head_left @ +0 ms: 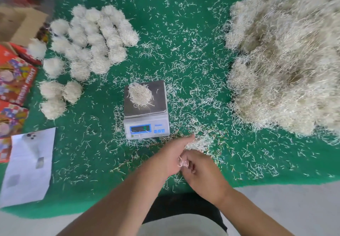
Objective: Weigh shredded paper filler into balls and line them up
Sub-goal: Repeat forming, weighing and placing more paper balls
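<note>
Shredded paper tuft [182,163] sits pinched between the left hand [170,159] and right hand [199,169] — fingers curled on it, just before the scale [146,125].

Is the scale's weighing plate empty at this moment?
No. A loose clump of shredded paper sits on the scale, toward the left of its metal plate, while both hands are down near the table's front edge.

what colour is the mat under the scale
Green, strewn with pale paper shreds. The mat under the scale shows best in the head view.
</note>
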A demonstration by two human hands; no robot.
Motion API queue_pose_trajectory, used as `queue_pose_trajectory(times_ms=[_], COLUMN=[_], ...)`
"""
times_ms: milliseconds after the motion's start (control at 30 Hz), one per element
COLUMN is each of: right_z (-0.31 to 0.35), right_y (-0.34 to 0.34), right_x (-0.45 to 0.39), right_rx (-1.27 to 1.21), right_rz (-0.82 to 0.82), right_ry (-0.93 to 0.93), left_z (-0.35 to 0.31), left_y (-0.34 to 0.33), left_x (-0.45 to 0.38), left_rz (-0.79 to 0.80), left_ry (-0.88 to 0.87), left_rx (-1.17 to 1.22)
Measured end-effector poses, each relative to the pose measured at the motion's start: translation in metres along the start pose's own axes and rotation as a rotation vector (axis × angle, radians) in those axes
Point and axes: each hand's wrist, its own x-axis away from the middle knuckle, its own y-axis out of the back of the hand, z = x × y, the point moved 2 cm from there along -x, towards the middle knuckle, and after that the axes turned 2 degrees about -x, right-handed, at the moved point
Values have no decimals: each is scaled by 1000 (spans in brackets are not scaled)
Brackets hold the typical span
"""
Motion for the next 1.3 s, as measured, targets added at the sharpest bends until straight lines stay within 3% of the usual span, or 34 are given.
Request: queue_pose_trajectory(times_ms=[67,167,300,367,433,533,600,667,767,867,1000,1167,1300], right_z=[1,5,10,18,35,53,57,61,70,75,73,69,55], right_y=[7,10,15,14,11,3,-1,-2,-6,-13,-14,-10,-22], right_x=[5,20,22,13,4,-9,-19,-30,-48,-77,-142,-234,-281], right_rx=[-70,-288,-778,-1098,-1344,-1556,-1560,-1470,-1277,-1050,-856,-620,-481], right_rz=[3,-48,-277,-212,-34,91,90,130,235,276,39,-361,-415], right_ry=[-13,-48,-478,-693,-802,-932,-962,-909,-827,-756,-759,-554,-505], left_z=[8,10,2,1,1,4,6,2,-4,2,24,66,109], left_y=[-5,-3,6,6,6,7,11,21,45,71,121,186,221], left_x=[-2,11,33,42,52,61,63,67,73,83,104,112,111], left_rz=[-111,-267,-317,-314,-347,-448,-532,-639,-622,-517,-583,-737,-768], left_ry=[-17,-80,-166,-232,-376,-655,-797,-833,-720,-766,-736,-533,-388], left_rx=[-44,85,243,137,-61,-639,-992,-1077,-854,-568,-307,-99,-32])
